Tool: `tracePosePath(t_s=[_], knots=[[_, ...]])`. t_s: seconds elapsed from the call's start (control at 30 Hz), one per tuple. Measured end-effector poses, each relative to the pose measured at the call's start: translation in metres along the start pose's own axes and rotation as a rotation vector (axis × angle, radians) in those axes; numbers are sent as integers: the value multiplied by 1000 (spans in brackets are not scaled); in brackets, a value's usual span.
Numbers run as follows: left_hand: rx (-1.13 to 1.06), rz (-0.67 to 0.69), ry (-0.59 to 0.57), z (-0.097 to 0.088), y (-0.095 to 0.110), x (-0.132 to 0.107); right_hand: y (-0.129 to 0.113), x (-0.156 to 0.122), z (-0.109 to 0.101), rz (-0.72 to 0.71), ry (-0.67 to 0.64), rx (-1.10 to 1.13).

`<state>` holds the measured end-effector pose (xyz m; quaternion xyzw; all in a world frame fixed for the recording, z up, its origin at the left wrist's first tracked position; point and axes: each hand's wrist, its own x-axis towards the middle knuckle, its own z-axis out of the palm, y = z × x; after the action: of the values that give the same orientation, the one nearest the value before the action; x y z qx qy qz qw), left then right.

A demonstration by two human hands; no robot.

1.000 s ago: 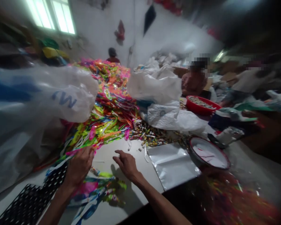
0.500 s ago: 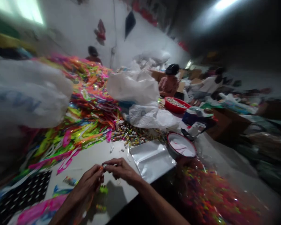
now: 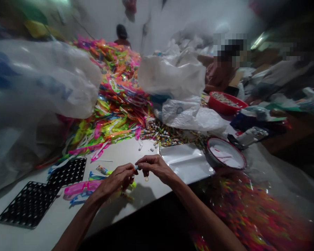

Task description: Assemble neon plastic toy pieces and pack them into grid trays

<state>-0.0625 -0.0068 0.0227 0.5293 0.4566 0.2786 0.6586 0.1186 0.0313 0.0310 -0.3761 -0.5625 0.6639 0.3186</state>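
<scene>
Over the white table [image 3: 124, 148], my left hand [image 3: 120, 179] is closed around a small blue-and-white cylinder-like piece [image 3: 135, 168] with a hint of orange by it. My right hand [image 3: 157, 166] meets it from the other side, its finger and thumb pinched at the piece's end. Just below the fingers lies a small pale ring [image 3: 147, 179]. Yellow-green bits [image 3: 132, 184] show partly behind my left hand. To the left of that hand are a pink plastic, glasses-like piece [image 3: 80, 188] and blue strips [image 3: 81, 198].
Two black perforated trays [image 3: 28, 204] lie at left. Beyond are a heap of bright plastic strips [image 3: 117, 87], several small cylinders [image 3: 170, 136], a silver sheet [image 3: 185, 160] and a red-rimmed bowl [image 3: 226, 153]. A clear bag of colourful pieces [image 3: 253, 212] stands at right. Other people sit behind.
The view has swung left and down, so the scene sits further right and higher, and both black trays show. My hands stay together at the small piece.
</scene>
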Motion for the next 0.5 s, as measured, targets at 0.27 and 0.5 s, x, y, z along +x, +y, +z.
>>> tracePosePath(t_s=[0.27, 0.5], knots=[[78, -9, -48, -4, -1, -5, 7, -3, -1, -33, -62, -86], [77, 13, -117, -11, -8, -8, -7, -6, 7, -61, -61, -136]])
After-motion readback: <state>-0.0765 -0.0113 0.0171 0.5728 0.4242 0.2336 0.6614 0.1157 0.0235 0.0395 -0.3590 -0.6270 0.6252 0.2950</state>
